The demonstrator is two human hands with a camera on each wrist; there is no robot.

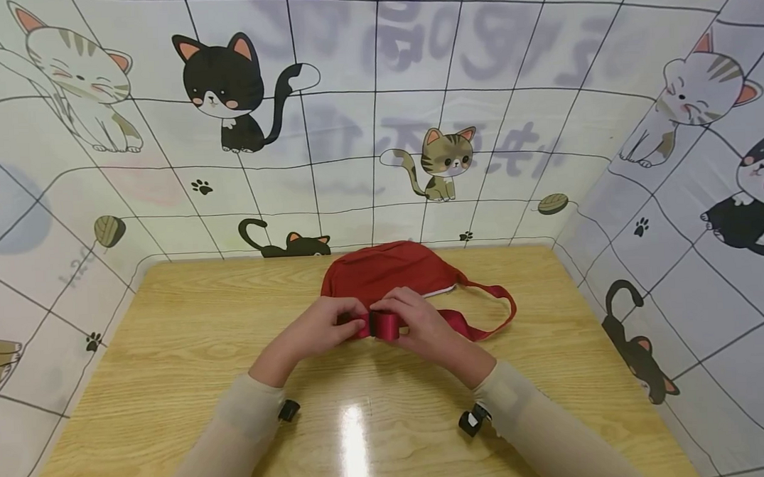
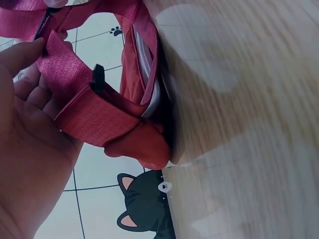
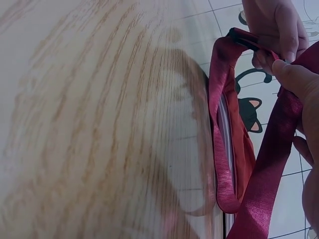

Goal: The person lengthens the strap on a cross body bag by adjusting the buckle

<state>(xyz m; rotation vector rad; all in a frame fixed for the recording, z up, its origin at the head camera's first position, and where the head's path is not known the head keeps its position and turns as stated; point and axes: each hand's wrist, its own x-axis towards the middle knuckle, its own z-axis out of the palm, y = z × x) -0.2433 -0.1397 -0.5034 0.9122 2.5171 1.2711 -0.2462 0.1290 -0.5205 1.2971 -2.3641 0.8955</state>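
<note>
A red waist bag [image 1: 383, 270] lies on the wooden table, its webbing strap [image 1: 386, 326] drawn toward the person. My left hand [image 1: 328, 325] pinches the strap between thumb and fingers, just left of a dark slider [image 1: 372, 323]. On the slider's other side, my right hand [image 1: 427, 329] holds a folded loop of the strap. The thumb and fingertips of both hands meet close to the slider in the right wrist view. Another small black piece [image 2: 98, 78] sits on the strap near the bag in the left wrist view. Part of the bag's front is hidden behind the hands.
The rest of the strap [image 1: 503, 308] curves over the table at the bag's right. Cat-print sheeting [image 1: 351, 126] rises behind the wooden table [image 1: 200, 332] and along both sides. A small black device [image 1: 473, 421] hangs at the right wrist, another [image 1: 289, 411] at the left.
</note>
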